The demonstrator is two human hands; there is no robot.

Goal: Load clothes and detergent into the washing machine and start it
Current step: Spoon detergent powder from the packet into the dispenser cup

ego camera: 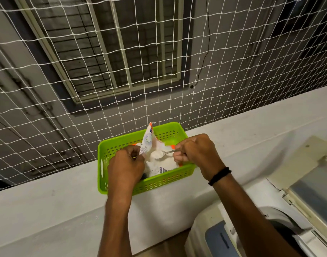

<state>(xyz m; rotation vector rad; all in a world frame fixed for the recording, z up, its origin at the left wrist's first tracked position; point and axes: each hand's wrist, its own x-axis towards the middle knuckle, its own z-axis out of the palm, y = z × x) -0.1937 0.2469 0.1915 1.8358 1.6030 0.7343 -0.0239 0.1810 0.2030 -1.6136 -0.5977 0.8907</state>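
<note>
A green perforated basket (164, 179) stands on a white ledge. Inside it sits an opened white detergent packet (148, 139) with white powder showing. My left hand (126, 164) pinches the packet's torn edge and holds it open. My right hand (195, 152) grips the handle of a metal spoon (163, 153), whose bowl holds a heap of white powder just above the packet's mouth. The top-loading washing machine (270, 210) is at the lower right with its lid raised; the drum's contents are hidden by my right forearm.
The white ledge (47, 204) runs across the view under a white safety net (103, 80). Beyond the net is a grey wall with a barred window. The machine's lid (311, 182) stands up at the right edge.
</note>
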